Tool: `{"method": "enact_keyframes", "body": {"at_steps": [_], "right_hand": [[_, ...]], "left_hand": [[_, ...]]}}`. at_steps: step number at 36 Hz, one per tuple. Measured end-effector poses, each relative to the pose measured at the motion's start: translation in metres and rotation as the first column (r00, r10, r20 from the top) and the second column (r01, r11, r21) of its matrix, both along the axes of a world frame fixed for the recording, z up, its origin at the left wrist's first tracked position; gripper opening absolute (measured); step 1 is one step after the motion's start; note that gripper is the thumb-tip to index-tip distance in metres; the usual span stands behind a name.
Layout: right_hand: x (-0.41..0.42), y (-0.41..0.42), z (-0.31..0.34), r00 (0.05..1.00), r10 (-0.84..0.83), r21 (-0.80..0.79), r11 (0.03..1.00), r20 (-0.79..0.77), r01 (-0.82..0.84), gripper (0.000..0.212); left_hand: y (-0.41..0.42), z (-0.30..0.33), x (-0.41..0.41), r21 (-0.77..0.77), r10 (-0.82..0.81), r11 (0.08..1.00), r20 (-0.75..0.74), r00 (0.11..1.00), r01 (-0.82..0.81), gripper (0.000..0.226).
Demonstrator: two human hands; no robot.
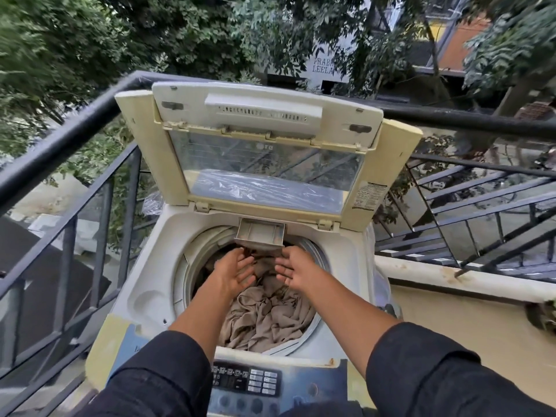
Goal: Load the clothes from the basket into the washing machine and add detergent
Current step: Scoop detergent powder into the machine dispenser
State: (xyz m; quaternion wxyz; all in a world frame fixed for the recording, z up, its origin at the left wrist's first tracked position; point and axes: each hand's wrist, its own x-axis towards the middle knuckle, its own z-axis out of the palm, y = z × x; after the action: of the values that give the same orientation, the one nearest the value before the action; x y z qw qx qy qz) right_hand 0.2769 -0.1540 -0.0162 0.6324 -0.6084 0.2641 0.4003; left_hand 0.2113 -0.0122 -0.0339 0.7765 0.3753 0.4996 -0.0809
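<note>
Two hands reached over a top-loading washing machine that stood on an outdoor balcony, black railing to the side and behind, trees beyond. Its lid stood raised and folded at the far edge, window facing the viewer; the control panel lay nearest. The round drum opened upward and held crumpled beige clothes. Left hand and right hand hovered above the clothes, palms inward, fingers spread, holding nothing. A small drawer projected just beyond the fingertips.
</note>
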Motion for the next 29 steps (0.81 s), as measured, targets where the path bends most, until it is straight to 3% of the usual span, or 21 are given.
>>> {"method": "enact_keyframes", "body": {"at_steps": [4,11,21,29], "right_hand": [[-0.005,-0.018,0.007,1.0,0.014,0.008,1.0,0.02,-0.015,0.03],[-0.017,-0.055,0.031,0.998,0.017,0.044,0.999,0.065,-0.02,0.017],[-0.026,-0.144,0.068,0.952,-0.061,0.097,0.995,0.299,0.034,0.012],[-0.042,-0.238,0.08,0.853,-0.094,-0.085,0.984,0.513,0.159,0.016]], "left_hand": [[-0.016,0.01,-0.014,0.022,-0.033,0.999,-0.003,0.999,0.033,0.04],[-0.054,0.022,-0.024,0.045,-0.18,0.983,0.032,0.983,0.178,0.036],[-0.123,0.064,-0.01,0.156,-0.399,0.912,0.132,0.907,0.378,0.03],[-0.197,0.086,0.011,0.227,-0.578,0.812,0.176,0.797,0.538,0.017]]}}
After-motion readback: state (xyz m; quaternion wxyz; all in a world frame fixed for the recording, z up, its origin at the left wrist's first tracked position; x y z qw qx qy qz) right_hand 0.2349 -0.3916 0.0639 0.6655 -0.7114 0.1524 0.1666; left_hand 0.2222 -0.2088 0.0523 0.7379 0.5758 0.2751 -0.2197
